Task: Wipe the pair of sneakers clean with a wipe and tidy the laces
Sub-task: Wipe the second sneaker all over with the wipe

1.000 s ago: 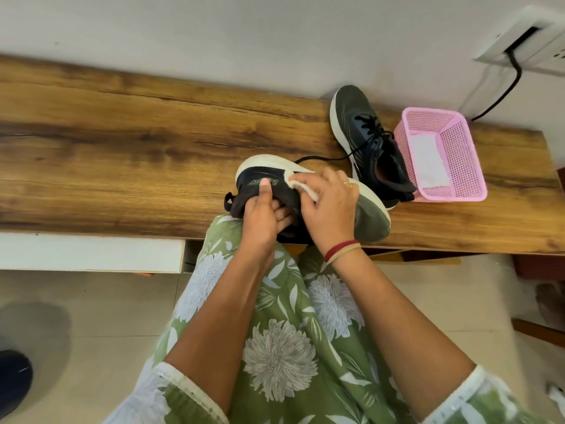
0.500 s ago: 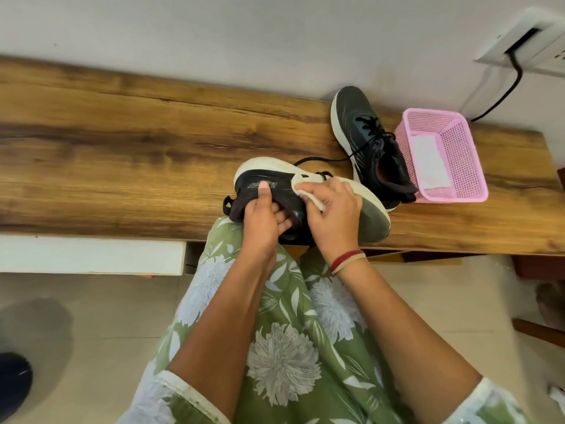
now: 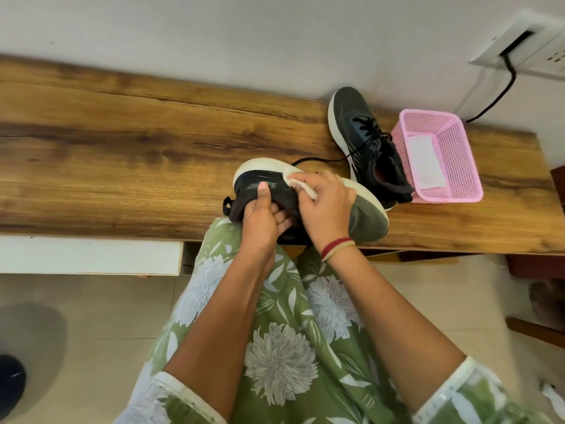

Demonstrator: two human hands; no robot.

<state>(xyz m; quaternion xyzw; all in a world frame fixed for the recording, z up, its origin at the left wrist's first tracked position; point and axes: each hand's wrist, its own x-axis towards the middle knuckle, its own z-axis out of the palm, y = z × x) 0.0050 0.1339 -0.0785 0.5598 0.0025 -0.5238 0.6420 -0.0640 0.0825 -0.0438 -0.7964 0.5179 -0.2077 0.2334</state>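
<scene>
A dark sneaker with a white sole (image 3: pixel 365 220) lies on its side at the front edge of the wooden table (image 3: pixel 122 154). My left hand (image 3: pixel 263 218) grips its heel, thumb on the logo. My right hand (image 3: pixel 324 206) pinches a white wipe (image 3: pixel 301 185) against the sneaker's side near the sole. The second sneaker (image 3: pixel 363 139) stands upright behind, its black lace trailing loose across the table.
A pink mesh basket (image 3: pixel 458 166) with a white wipe inside stands right of the second sneaker. A black cable runs from a wall socket (image 3: pixel 519 41) above. My lap in green floral cloth (image 3: pixel 281 347) lies below the table edge.
My right hand has slid the wipe a little along the sneaker's side, close to the white sole. My left hand keeps its hold on the heel.
</scene>
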